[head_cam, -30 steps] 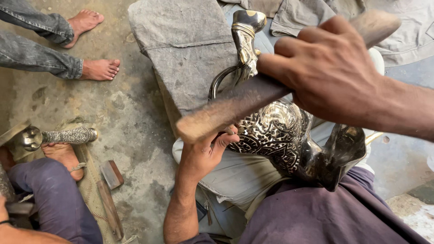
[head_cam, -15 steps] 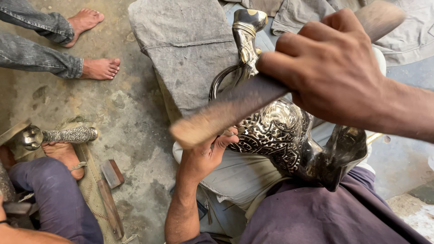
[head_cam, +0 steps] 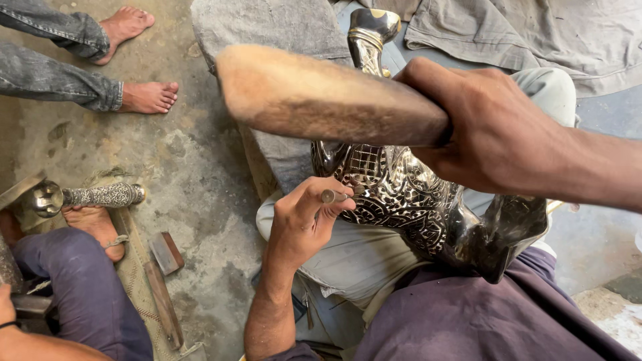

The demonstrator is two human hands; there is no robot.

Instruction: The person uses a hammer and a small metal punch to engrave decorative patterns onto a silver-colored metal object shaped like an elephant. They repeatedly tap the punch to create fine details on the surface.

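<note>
Engraving step judged in hand. Vessel (head_cam: 414, 200) at frame centre, across the lap, neck toward the top edge, patterned side up. Left hand (head_cam: 304, 224) closed round a punch (head_cam: 332, 196), tip seemingly against the pattern. Right hand (head_cam: 495, 130) clenched on a wooden mallet (head_cam: 321, 97), raised above the punch, blurred. Next move, as judged: strike squarely on the punch head, tip kept steady. Inside of vessel not visible; contents cannot be told. Lower left: another person's foot (head_cam: 97, 224) beside a second engraved piece (head_cam: 87, 196).
</note>
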